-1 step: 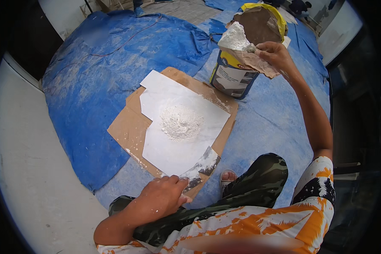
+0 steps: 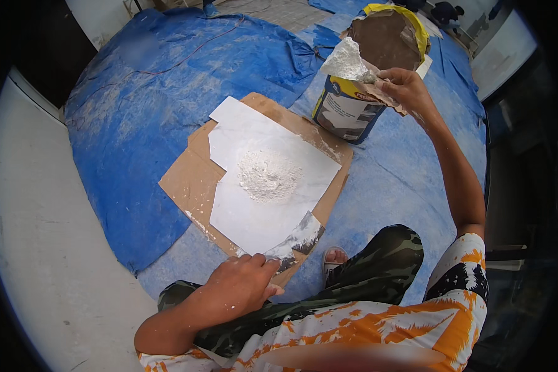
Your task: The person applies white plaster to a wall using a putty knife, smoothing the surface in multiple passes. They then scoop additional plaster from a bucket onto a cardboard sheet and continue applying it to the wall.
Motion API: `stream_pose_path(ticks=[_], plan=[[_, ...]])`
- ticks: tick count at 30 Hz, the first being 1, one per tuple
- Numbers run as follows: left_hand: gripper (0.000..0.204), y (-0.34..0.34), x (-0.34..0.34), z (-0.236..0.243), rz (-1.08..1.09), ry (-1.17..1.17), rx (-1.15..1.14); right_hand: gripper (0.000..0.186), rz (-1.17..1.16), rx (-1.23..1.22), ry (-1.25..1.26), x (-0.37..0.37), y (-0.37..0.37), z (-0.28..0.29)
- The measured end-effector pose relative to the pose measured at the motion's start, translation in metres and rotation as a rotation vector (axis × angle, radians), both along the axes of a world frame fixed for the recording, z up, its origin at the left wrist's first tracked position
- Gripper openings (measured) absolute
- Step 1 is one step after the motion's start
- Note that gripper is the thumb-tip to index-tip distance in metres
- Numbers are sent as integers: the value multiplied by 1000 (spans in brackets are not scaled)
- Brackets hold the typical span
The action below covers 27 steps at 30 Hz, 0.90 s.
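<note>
My right hand [image 2: 405, 90] is closed at the near lip of an open paper sack [image 2: 347, 115], printed yellow, white and dark blue, with torn brown paper at its mouth. From its fingers sticks out a putty knife [image 2: 348, 62] heaped with white powder; the handle is hidden. A mound of the same powder [image 2: 270, 177] lies on a white board [image 2: 242, 217] on brown cardboard [image 2: 183, 183]. Over my knee, my left hand [image 2: 245, 282] hangs with curled fingers; anything inside them is hidden. Just past it, dusty dark flat pieces [image 2: 307, 232] lie on the board's near corner.
Blue tarp [image 2: 124, 130] covers the floor, with a thin reddish cord [image 2: 180, 62] across it. At the left runs a pale wall [image 2: 56, 248]. Another person [image 2: 445, 12] is crouched far right. My sandalled foot [image 2: 335, 255] is beside the cardboard.
The whole view shifts slightly. The loaded putty knife and my right hand sit a little lower against the sack, and less of the brown paper flap shows under the hand.
</note>
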<state>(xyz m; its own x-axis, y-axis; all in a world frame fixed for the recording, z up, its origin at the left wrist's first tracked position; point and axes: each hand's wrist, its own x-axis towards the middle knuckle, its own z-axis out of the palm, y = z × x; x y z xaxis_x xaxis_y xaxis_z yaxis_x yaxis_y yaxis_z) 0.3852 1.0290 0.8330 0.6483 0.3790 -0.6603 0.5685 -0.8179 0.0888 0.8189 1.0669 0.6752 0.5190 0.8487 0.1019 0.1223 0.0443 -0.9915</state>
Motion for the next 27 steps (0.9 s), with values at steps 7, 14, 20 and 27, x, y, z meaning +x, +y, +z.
stream_pose_path(ticks=[7,14,20,27], plan=[[48,2,-59,4,3,-26,18,38,174,-121,-184,-194,73,-120],[45,0,-100,19,52,-33,49,29,465,-385,-701,-292,134,-142],[47,12,-118,15,-16,-20,39,20,696,-409,-1130,-332,206,-70],[43,15,-129,19,-79,-132,10,20,368,-197,-1302,-317,162,-58]])
